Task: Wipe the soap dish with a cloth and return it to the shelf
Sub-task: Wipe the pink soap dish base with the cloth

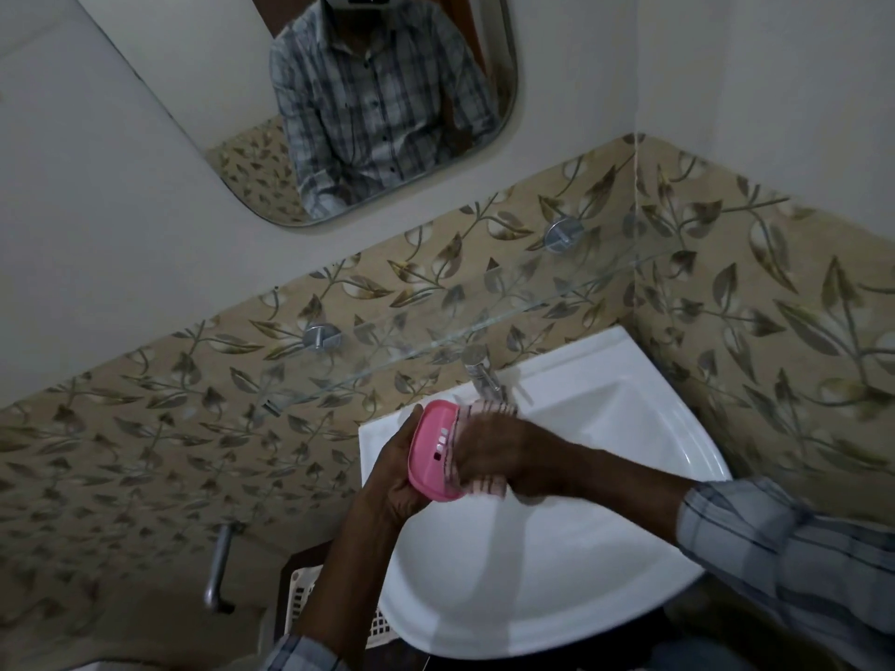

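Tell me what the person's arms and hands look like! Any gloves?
No gloves: the left hand and right hand are bare. The right sleeve and left sleeve are pale grey-and-white checks with darker stripes, and they leave the forearms uncovered.

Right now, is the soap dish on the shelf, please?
Not yet: the left hand holds the soap dish above the sink, cloth against it.
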A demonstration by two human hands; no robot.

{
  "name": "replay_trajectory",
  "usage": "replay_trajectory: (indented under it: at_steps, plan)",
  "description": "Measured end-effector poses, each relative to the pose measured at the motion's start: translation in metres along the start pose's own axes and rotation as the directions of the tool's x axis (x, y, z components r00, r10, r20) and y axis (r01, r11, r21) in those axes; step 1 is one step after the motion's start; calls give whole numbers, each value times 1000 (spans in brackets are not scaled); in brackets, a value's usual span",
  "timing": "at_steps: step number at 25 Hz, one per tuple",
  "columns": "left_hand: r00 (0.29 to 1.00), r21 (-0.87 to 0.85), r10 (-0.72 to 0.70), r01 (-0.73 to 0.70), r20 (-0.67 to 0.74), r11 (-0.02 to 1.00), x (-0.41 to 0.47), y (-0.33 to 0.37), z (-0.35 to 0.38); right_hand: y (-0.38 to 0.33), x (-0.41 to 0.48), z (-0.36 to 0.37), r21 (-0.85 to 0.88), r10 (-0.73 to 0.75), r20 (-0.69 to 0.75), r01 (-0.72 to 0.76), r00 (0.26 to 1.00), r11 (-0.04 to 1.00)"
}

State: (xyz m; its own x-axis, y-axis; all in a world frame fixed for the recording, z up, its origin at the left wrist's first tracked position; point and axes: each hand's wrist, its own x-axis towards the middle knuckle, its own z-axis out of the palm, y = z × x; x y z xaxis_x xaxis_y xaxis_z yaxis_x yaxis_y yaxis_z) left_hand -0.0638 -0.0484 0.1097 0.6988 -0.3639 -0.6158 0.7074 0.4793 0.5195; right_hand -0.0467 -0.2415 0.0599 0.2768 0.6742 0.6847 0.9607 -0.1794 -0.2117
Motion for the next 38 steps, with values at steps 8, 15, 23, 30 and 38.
replay_trajectory:
  at_steps: [8, 15, 23, 30, 38]
  plan:
    - [836, 147, 408, -381, -366, 913, 27, -23, 15, -48, 50, 25, 457, 867, -162, -742, 472, 490]
    - [982, 59, 30, -20, -189, 998, 9, 2, 11, 31, -4, -29, -177, 81, 68, -68, 994, 982]
    - [994, -47, 103, -104, -28, 993, 7, -11, 16, -17, 16, 20, -164, 240, -266, -289, 934, 943]
    - [945, 94, 245, -230, -218, 969, 17, -15, 2, -5, 42, 0, 253, 901, 14, -873, 434, 417]
    - [997, 66, 46, -42, -69, 997, -1, 8, 4, 30, -2, -3, -9, 202, -30, -203, 979, 979]
